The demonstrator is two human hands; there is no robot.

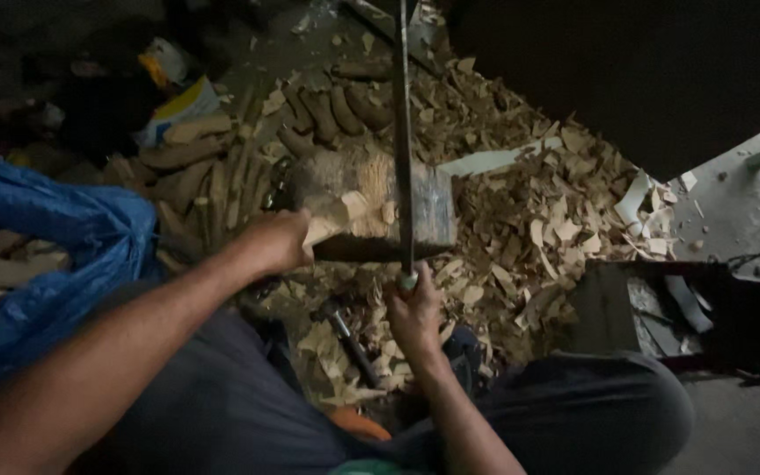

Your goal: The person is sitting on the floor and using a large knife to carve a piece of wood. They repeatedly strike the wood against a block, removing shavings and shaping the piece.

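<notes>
My left hand (276, 242) grips a pale piece of wood (334, 215) and holds it on top of a dark wooden chopping block (371, 204). My right hand (413, 310) is closed around the handle of a long flat blade (403, 132) that stands edge-on and reaches far up the view above the block. The blade's edge sits just right of the held wood.
Wood chips (529, 220) cover the floor around the block. Rough carved wooden pieces (327, 110) lie in rows behind it. A blue plastic sheet (54, 237) lies at left. A hammer-like tool (345, 330) lies between my legs. A dark box (644, 317) sits right.
</notes>
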